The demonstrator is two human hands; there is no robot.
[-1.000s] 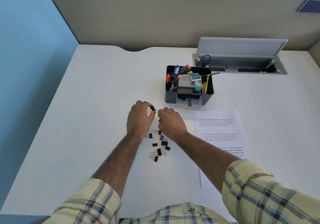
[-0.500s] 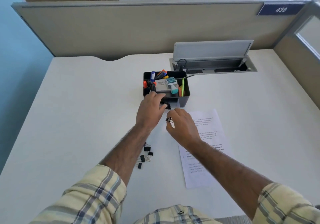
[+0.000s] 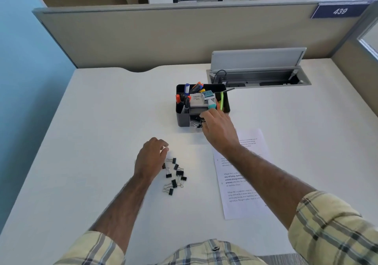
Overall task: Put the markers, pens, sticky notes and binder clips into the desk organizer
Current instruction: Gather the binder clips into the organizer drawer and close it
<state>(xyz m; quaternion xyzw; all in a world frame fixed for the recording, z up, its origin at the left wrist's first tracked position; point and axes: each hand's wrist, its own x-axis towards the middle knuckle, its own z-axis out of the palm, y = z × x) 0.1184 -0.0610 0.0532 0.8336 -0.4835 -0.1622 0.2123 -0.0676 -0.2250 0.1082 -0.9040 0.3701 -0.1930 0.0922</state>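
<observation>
Entry: our right hand (image 3: pixel 216 130) at the desk organizer (image 3: pixel 181 119), 1 o'clock, probably delivering a clip, grip hidden, we cannot tell; our left hand (image 3: pixel 151 158), loosely curled, empty, beside loose binder clips (image 3: pixel 176 174) at its 4 o'clock, poised to collect.

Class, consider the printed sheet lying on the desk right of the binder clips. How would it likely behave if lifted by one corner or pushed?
The printed sheet appears to be one thin page lying flat, so it would probably flop when lifted by a corner. It looks light, and on the smooth desk a push would likely slide it.
</observation>
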